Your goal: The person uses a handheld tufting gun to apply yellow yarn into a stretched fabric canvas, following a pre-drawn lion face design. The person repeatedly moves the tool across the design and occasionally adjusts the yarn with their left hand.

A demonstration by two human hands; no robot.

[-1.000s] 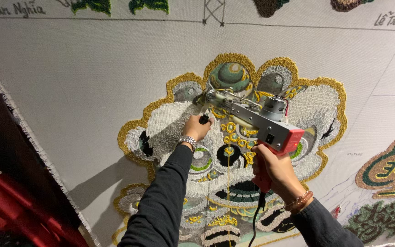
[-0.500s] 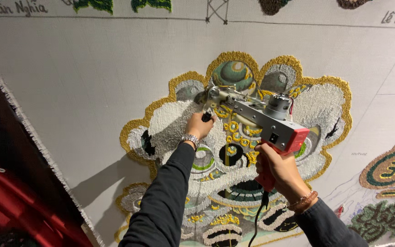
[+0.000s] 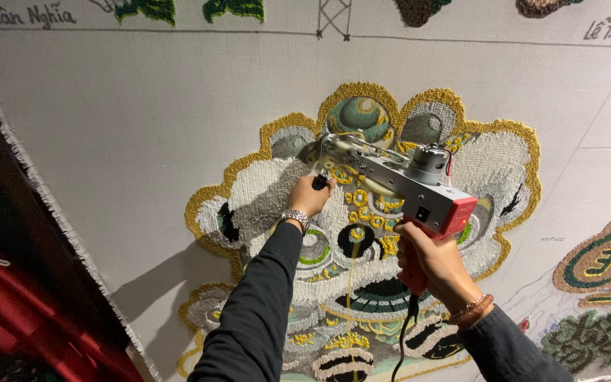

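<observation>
Two hands share the tufting gun (image 3: 397,180), the right hand (image 3: 436,262) wrapped around its red handle and the left hand (image 3: 310,197) closed on the front knob; best to press the nose squarely against the stretched cloth (image 3: 143,120) amid the lion pattern (image 3: 263,191).

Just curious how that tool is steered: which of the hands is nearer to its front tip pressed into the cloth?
Left. The left hand grips the front handle just beside the tip of the tufting gun; the right hand holds the red rear grip, at the opposite end.
</observation>
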